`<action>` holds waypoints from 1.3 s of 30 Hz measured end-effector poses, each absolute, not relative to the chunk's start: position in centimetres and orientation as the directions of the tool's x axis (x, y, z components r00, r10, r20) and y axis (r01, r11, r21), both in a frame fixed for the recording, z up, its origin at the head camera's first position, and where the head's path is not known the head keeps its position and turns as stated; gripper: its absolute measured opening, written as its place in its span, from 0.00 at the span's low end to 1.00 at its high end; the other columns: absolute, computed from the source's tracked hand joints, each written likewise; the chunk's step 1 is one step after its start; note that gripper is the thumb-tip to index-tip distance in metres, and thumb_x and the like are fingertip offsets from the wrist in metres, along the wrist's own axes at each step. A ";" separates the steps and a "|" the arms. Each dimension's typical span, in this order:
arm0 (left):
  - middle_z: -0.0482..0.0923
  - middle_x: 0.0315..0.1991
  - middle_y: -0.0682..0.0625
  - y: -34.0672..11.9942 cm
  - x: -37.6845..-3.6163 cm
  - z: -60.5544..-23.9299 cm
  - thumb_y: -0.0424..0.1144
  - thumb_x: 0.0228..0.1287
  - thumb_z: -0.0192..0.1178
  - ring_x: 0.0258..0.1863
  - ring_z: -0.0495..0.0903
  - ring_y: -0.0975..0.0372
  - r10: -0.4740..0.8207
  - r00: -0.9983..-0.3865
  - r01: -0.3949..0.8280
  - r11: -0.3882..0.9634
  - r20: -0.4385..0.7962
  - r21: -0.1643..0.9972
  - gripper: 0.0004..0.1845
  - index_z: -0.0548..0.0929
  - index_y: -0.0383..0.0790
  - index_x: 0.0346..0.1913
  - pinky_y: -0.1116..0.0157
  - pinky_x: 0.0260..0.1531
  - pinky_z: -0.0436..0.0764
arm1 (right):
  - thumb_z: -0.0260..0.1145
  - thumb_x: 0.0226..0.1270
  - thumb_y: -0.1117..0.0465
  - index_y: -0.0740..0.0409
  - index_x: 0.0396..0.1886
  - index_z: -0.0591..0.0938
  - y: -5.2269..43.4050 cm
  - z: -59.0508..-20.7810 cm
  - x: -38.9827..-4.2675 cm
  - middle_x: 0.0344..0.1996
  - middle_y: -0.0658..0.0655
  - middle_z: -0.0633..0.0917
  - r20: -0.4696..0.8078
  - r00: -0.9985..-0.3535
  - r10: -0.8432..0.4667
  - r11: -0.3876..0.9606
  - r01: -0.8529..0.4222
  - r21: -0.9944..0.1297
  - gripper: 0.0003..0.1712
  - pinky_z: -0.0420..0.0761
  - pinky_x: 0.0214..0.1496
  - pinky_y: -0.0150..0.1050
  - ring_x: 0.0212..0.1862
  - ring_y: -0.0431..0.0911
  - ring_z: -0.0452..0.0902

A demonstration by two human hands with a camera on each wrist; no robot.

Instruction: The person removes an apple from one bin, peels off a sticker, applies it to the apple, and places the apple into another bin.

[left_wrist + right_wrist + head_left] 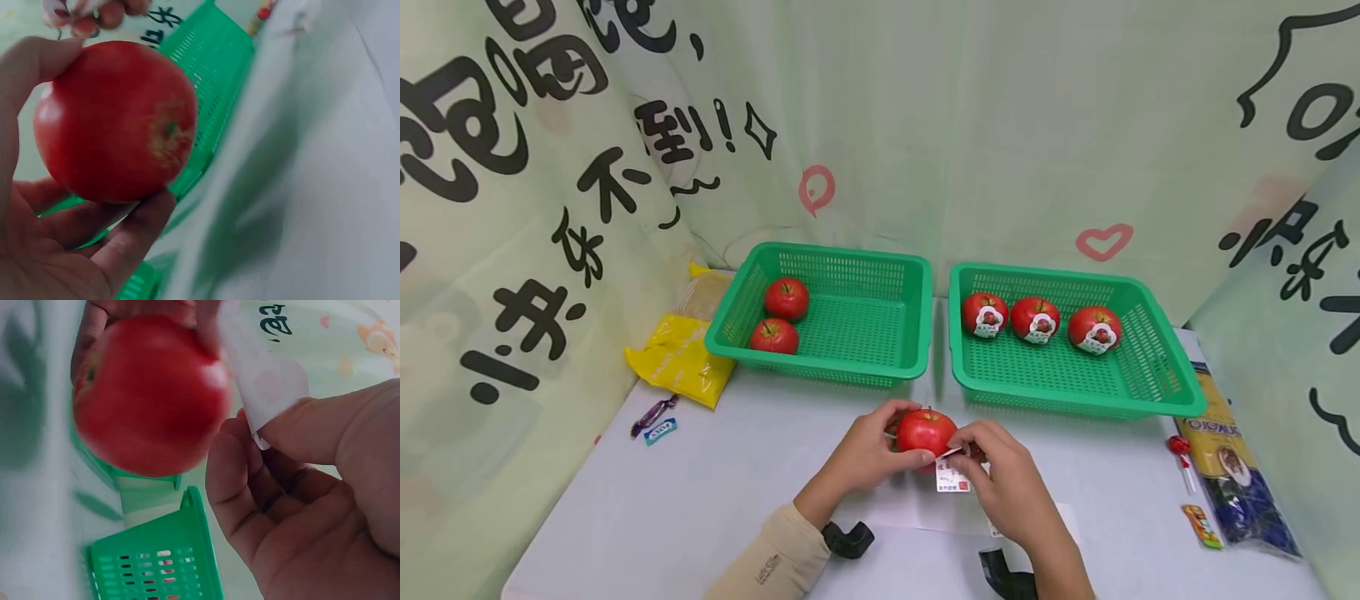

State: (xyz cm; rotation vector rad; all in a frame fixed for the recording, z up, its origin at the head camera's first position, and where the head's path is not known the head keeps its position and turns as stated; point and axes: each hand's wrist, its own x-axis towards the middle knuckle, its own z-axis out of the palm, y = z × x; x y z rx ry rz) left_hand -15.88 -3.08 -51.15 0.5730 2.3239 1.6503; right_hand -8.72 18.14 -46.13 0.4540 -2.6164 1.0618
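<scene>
The white bench [752, 467] holds two green baskets side by side at the back, the left basket [831, 315] and the right basket [1067, 342]. A yellow bag [679, 354] lies by the left one, with two small candies [655, 421] near it. A dark blue packet [1236, 475] lies along the right edge.

Staged recording booth, printed cartoon backdrop [550, 208] enclosing white table [737, 483], green sorting baskets [880, 367]

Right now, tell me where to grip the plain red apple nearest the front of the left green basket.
Grip the round red apple across its widest middle, coming from above: its stem points up, and the green plastic basket's wall blocks a frontal approach.
</scene>
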 end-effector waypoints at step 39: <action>0.81 0.67 0.38 -4.1 -15.5 -51.7 0.41 0.76 0.62 0.60 0.83 0.54 0.496 -0.868 0.034 0.030 0.015 0.999 0.26 0.78 0.40 0.73 0.72 0.56 0.83 | 0.78 0.60 0.72 0.52 0.42 0.86 16.8 -46.2 -9.1 0.38 0.46 0.88 0.468 -0.879 -0.089 0.488 -0.448 -0.749 0.15 0.86 0.42 0.29 0.40 0.34 0.82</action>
